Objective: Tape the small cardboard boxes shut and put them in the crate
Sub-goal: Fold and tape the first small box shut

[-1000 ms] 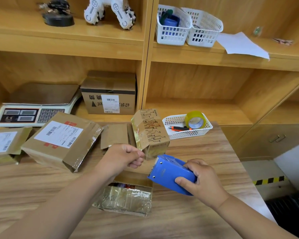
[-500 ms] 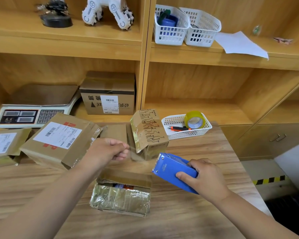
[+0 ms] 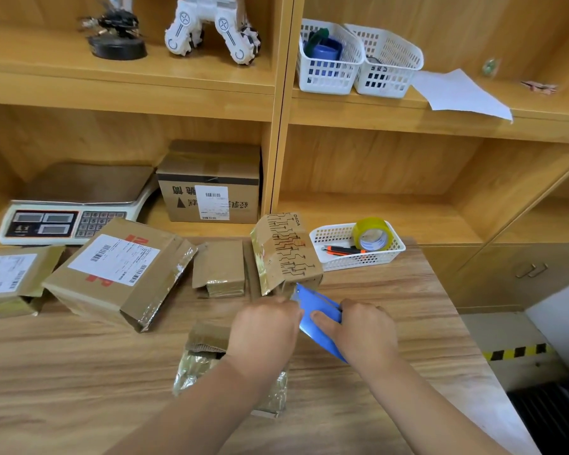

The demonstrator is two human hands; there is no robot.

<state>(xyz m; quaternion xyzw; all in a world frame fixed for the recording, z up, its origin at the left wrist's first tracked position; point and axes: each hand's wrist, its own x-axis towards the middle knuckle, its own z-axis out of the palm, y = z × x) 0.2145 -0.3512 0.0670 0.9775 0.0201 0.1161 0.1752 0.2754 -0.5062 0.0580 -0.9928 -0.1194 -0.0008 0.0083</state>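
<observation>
On the counter [image 3: 79, 372], the near box [image 3: 201, 366] lies at the front, partly under the left hand [image 3: 263, 330]. Just right of that hand is the tape dispenser [image 3: 319, 320], held by the right hand [image 3: 365, 330]. Behind them stands a tilted box [image 3: 286, 254]. Leftward from it come a flat box [image 3: 219, 267], the largest box [image 3: 119, 270] and a far-left box [image 3: 10, 277]. Right of the tilted box sits a basket [image 3: 329, 238] with a tape roll [image 3: 372, 238] and a knife [image 3: 342, 250] in it. On the lower shelf [image 3: 375, 218] behind, a scale [image 3: 66, 211] sits left of a shelf box [image 3: 211, 182].
</observation>
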